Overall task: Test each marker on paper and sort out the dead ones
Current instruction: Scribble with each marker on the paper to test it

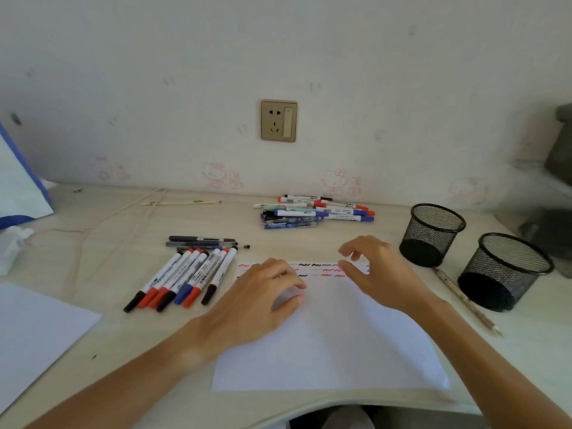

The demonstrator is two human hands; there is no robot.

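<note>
Pale wall with faded cartoon prints and a wall socket [279, 120] backs the light counter [123, 218]. At the far left lies a spare white sheet [37, 323]. Next comes a fanned row of capped markers [185, 275], red, blue and black, with a few dark pens [202, 241] lying crosswise above them. The left hand [263, 301] rests on the test paper [328, 342], fingers loosely curled, holding nothing. Along the paper's far edge run two rows of squiggles [312, 269] in red, black and blue. Beyond it, near the wall, sits a mixed pile of markers [315, 212]. The right hand [374, 267] hovers over the paper's far right part, fingers half curled and empty. Two black mesh cups [431, 233] stand at the right, seemingly empty, a pencil [464, 300] lying between them.

This looks like a pause between tests: no marker is in hand. Next, I would guess, a marker from the far pile needs picking, uncapping and scribbling on the bare paper, then sorting by its mark.
</note>
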